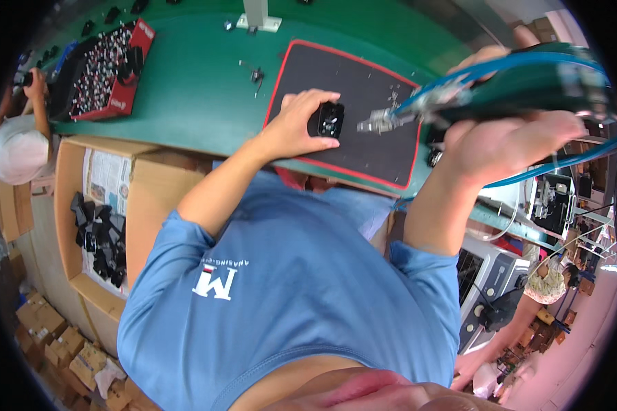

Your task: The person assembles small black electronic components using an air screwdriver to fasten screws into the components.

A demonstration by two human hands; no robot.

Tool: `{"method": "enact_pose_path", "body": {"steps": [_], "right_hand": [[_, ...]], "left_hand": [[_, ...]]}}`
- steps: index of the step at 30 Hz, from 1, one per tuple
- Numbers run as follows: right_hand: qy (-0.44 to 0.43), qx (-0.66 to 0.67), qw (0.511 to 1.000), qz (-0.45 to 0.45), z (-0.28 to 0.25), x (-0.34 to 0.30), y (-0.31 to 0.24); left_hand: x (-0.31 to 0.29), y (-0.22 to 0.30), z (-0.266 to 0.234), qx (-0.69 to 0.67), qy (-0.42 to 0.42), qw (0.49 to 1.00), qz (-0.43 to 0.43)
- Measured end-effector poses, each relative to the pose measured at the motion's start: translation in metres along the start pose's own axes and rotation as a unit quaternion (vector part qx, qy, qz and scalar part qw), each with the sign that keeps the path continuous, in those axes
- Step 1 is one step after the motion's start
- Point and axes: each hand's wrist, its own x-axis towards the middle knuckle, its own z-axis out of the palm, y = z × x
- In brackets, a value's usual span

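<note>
Left hand: clamped on the small part; left hand (301, 123) has thumb on the near edge, fingers on the far edge.
Small black case (331, 120): in the left hand, over the mat; glossy, paler spots inside; details too small to read.
Right hand (490, 147): closed around the dark tool (521, 92), thumb along the near side, fingertips showing past the far side; tool partly blurred.
Metal nozzle (384, 122): front end of the tool, directed left toward the case; gap visible between the two.
Blue hose (514, 61): runs along the tool toward the right rim.
Hands: well apart, one at each side of the nozzle.
Black mat (373, 79): red border, on the green counter (199, 82); pale specks at its far right.
Small dark part with wire (256, 75): on the counter, left of the mat.
Red tray (127, 89): farther left, filled with many small black, white and red pieces.
Cardboard box (159, 205): below the counter edge, newspaper and black pieces inside.
Co-worker (20, 147): far left, hand raised at the counter.
</note>
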Motion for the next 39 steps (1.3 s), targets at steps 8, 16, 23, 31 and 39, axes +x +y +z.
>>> {"method": "enact_pose_path", "body": {"steps": [8,16,23,31,39], "right_hand": [[-0.061,0.1,0.987,0.108,-0.031,-0.065,0.035],[-0.04,0.028,0.997,0.067,-0.053,-0.08,0.023],[-0.018,0.017,0.999,0.045,-0.052,-0.059,0.007],[-0.239,-0.134,0.94,-0.205,-0.025,-0.099,0.011],[-0.404,-0.218,0.888,-0.025,0.112,-0.131,0.153]], "left_hand": [[0.155,-0.047,-0.025,0.188,-0.042,0.981,-0.022],[0.27,-0.136,-0.017,0.236,-0.045,0.96,-0.143],[0.247,-0.123,-0.044,0.236,-0.089,0.964,-0.089],[0.064,-0.005,-0.193,0.029,-0.077,0.996,-0.031],[-0.206,0.031,-0.291,0.195,0.075,0.886,-0.413]]}}
